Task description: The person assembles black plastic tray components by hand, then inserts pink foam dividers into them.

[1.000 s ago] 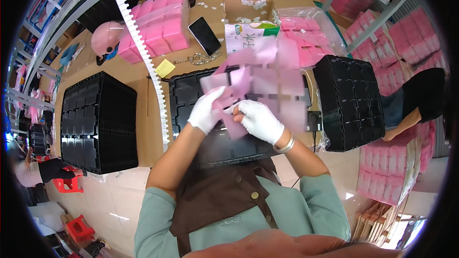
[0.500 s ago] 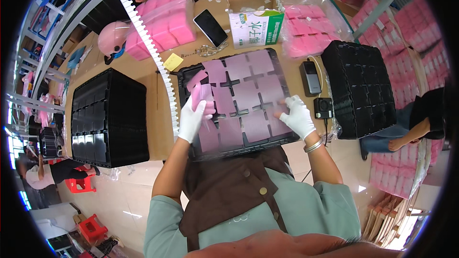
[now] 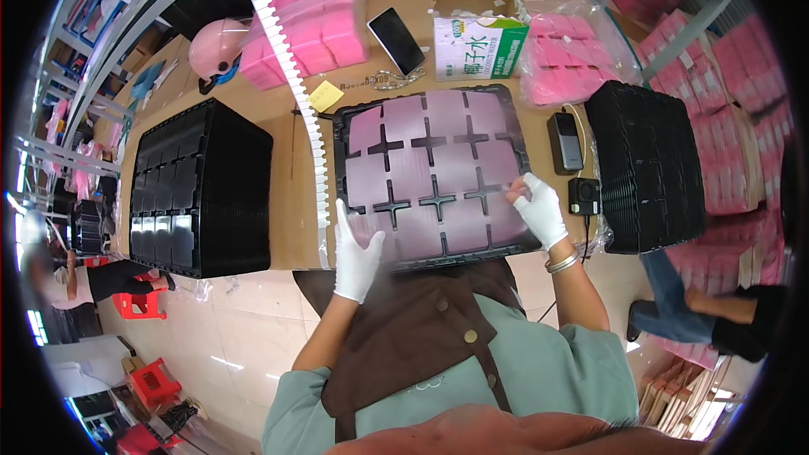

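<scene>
A black plastic tray (image 3: pixel 440 258) lies in front of me on the table, its compartments covered by thin pinkish-mauve sheets (image 3: pixel 410 170). Black cross-shaped ridges show between the sheets. My left hand (image 3: pixel 357 259), in a white glove with nothing in it, is at the tray's near left corner, its fingers stretched out and the thumb apart. At the right side of the tray is my right hand (image 3: pixel 541 212), also gloved, with bare fingertips. Its fingers are loosely bent over the sheets and I see nothing held in them.
Stacks of black trays stand left (image 3: pixel 198 194) and right (image 3: pixel 645 168). Beyond are bagged pink blocks (image 3: pixel 324 29), a carton (image 3: pixel 479 49), a phone (image 3: pixel 396 40) and a yellow note (image 3: pixel 325 96). A power bank (image 3: pixel 565 143) and small black device (image 3: pixel 583 195) sit nearby. A white toothed strip (image 3: pixel 291 67) crosses the left.
The loose pink pieces in my left hand now lie out of it, and the tray's left part looks evenly covered. That hand has come down toward the near corner. The view has shifted slightly.
</scene>
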`<state>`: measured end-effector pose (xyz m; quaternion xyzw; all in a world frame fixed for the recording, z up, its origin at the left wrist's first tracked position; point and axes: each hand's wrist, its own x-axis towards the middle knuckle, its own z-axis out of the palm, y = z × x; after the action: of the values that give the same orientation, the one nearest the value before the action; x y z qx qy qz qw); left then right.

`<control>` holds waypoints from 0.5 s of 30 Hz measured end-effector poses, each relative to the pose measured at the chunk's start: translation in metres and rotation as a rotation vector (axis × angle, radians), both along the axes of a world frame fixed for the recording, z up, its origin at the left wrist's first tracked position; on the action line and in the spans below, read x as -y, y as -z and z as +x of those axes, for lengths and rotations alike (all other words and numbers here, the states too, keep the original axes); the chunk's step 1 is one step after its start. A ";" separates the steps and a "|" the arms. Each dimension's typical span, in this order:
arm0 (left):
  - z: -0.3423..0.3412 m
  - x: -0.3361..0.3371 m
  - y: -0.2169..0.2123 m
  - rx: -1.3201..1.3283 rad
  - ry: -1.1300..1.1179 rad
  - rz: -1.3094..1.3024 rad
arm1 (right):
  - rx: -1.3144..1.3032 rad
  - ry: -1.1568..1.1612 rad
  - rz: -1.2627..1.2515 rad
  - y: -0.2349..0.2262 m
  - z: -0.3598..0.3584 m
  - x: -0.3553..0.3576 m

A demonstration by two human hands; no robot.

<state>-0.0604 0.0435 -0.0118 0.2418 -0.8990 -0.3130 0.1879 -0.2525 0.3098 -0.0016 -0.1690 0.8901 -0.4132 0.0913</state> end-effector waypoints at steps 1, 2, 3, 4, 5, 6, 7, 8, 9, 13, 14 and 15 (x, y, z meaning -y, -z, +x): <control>0.003 0.000 0.003 -0.006 -0.007 -0.001 | 0.130 0.073 -0.059 -0.002 0.000 0.000; 0.003 0.001 0.003 0.019 -0.072 0.200 | 0.064 0.073 -0.106 0.014 -0.003 -0.004; 0.005 0.001 0.003 0.042 -0.139 0.403 | 0.058 0.061 -0.107 0.017 -0.005 -0.006; 0.006 0.001 0.003 0.032 -0.148 0.402 | 0.116 0.084 -0.117 0.017 -0.006 -0.007; 0.006 0.001 0.003 0.043 -0.134 0.368 | 0.174 0.107 -0.128 0.019 -0.007 -0.008; 0.005 0.001 0.004 0.053 -0.120 0.332 | 0.173 0.116 -0.155 0.025 -0.007 -0.010; 0.004 0.001 0.004 0.062 -0.106 0.295 | 0.163 0.105 -0.160 0.026 -0.006 -0.010; 0.004 0.001 0.002 0.061 -0.105 0.273 | 0.175 0.124 -0.151 0.026 -0.004 -0.010; 0.002 0.002 0.005 0.044 -0.106 0.267 | 0.182 0.149 -0.144 0.023 -0.006 -0.009; 0.012 -0.001 0.010 0.046 -0.098 0.274 | 0.127 0.172 -0.085 0.015 0.002 -0.001; 0.007 0.001 0.008 0.047 -0.092 0.241 | 0.127 0.166 -0.089 0.013 -0.001 0.002; 0.005 0.001 0.006 0.054 -0.084 0.215 | 0.161 0.181 -0.110 0.012 -0.001 0.001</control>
<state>-0.0558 0.0423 -0.0181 0.3063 -0.8541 -0.3927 0.1497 -0.2532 0.3090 -0.0132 -0.0589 0.8676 -0.4802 0.1152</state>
